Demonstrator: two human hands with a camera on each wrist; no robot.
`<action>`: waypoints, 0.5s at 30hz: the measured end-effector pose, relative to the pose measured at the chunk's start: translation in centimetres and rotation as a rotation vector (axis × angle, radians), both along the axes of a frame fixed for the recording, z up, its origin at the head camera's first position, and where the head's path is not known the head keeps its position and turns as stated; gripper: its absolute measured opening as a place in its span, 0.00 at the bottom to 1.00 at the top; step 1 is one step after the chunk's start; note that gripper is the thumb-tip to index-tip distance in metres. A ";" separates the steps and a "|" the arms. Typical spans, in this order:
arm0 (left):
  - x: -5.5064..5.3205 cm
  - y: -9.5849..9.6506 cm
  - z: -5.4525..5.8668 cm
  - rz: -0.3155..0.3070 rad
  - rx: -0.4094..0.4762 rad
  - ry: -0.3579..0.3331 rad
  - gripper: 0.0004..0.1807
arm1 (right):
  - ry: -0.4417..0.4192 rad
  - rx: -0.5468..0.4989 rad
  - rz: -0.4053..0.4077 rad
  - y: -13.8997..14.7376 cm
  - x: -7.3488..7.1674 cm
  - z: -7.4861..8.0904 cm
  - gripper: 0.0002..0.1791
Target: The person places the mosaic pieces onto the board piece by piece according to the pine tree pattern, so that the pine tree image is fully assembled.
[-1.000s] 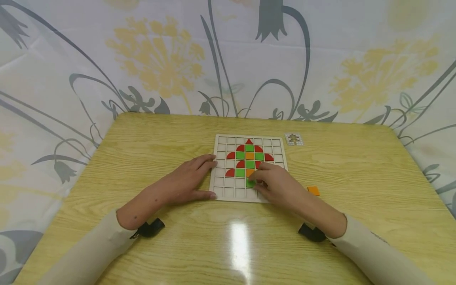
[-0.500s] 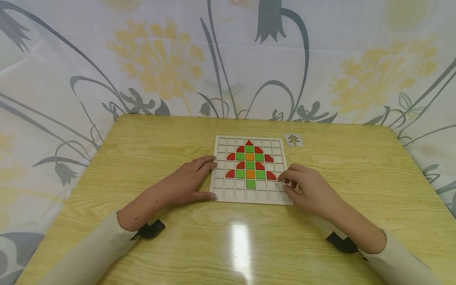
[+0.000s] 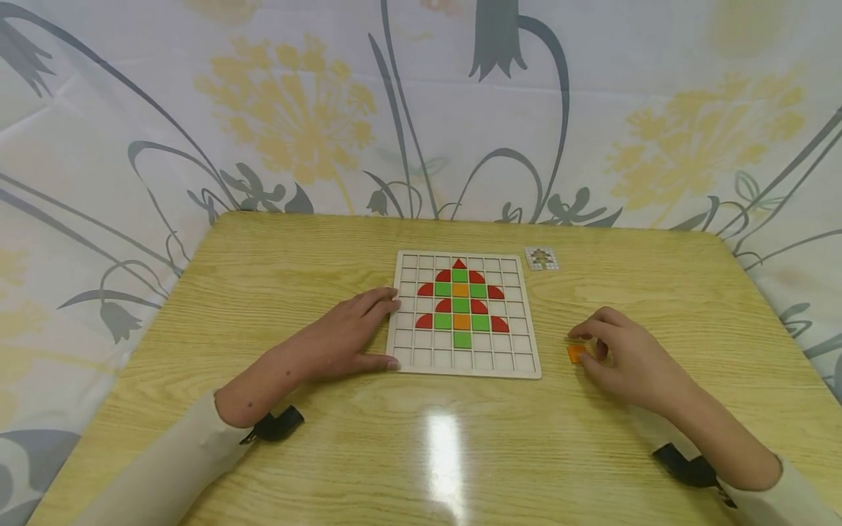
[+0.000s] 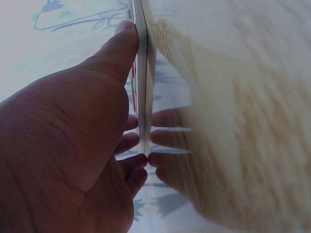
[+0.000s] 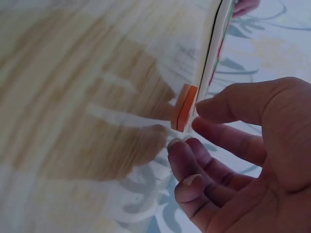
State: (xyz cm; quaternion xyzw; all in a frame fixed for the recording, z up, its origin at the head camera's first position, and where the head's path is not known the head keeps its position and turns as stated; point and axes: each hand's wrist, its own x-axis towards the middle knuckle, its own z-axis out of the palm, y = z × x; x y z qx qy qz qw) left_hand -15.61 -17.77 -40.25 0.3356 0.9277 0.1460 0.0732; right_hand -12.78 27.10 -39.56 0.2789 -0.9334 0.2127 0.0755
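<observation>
On the table lies a pale square grid board (image 3: 421, 358) with red, green and orange tiles set in a tree shape. My left hand (image 3: 345, 332) rests at its left edge, thumb at the near corner and fingers further up; the left wrist view shows the thumb (image 4: 119, 48) along the board's edge. Right of the board, an orange square tile (image 3: 576, 354) lies flat. My right hand (image 3: 634, 361) is over it, thumb and fingertips beside it. In the right wrist view the tile (image 5: 184, 108) sits just ahead of the thumb and bent fingers, not pinched.
A small pattern card (image 3: 542, 258) with a tree picture lies behind the board's far right corner. A patterned curtain (image 3: 302, 109) hangs behind the wooden table (image 3: 296, 256). Black wrist cameras sit under both sleeves.
My right hand has left the green tile in the board's lower middle and moved right to the orange tile. The left hand stays at the board's edge.
</observation>
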 end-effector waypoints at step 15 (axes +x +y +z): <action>0.1 0.0 0.1 0.001 0.004 0.004 0.52 | -0.131 0.088 0.066 0.4 0.0 0.8 0.14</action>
